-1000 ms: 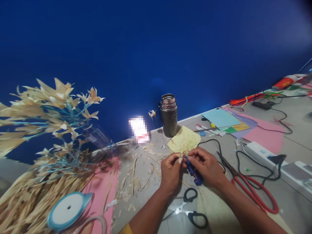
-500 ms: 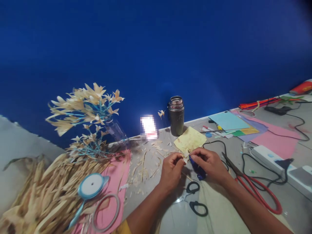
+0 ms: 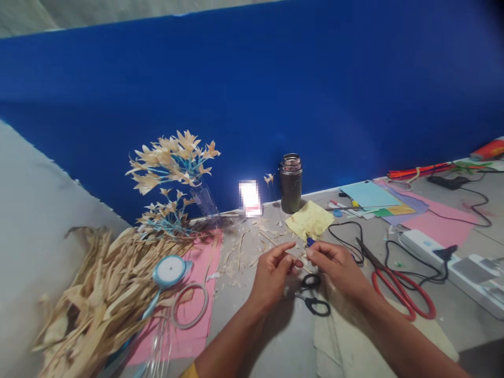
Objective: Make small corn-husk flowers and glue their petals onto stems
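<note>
- Now pinching a blue tool [image 3: 310,241] tightly between thumb and index of the right hand [image 3: 334,265], mostly hidden behind those fingers.
- Holding the left hand [image 3: 271,270] just beside, index raised off the thumb, other fingers curled; cannot tell whether any scrap is gripped there.
- Backed by a yellow paper [image 3: 297,218] bearing shavings, then by an open flask [image 3: 291,186] at the table's [image 3: 287,341] back edge.
- Crowded from below by black-handled scissors [image 3: 308,302], between both forearms.
- Hemmed in by red-handled shears [image 3: 372,255], then a white power strip [image 3: 425,252] toward the right edge.
- Flanked by pale shreds [image 3: 240,252], a pink sheet [image 3: 197,336] and husks [image 3: 90,299] heaped toward the left edge.
</note>
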A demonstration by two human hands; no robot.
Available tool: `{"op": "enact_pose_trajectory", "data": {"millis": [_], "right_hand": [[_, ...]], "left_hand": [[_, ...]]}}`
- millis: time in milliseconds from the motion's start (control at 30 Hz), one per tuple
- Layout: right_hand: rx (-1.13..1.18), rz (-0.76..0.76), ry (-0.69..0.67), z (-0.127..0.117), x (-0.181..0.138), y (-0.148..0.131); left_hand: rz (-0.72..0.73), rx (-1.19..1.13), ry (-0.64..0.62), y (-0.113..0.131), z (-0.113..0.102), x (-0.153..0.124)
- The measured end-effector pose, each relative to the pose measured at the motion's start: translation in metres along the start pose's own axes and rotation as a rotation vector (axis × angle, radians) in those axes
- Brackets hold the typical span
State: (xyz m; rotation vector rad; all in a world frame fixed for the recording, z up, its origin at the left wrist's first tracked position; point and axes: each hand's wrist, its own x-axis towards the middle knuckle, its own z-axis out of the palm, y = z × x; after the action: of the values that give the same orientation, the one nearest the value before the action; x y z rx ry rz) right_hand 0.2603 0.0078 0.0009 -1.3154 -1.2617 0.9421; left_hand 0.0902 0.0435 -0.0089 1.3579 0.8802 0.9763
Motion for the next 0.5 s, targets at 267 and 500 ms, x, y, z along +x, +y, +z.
{"op": "enact_pose_trajectory", "data": {"millis": [267, 500], "right_hand": [[0.544, 0.343, 0.025, 0.029, -0.014, -0.001], [0.400, 0.290, -0.042, 0.040, -0.012, -0.003]], "left_hand": [[0.032, -0.110, 0.177, 0.007, -0.011, -0.023], [0.116, 0.088, 0.210, 0.012, -0.017, -0.028]]}}
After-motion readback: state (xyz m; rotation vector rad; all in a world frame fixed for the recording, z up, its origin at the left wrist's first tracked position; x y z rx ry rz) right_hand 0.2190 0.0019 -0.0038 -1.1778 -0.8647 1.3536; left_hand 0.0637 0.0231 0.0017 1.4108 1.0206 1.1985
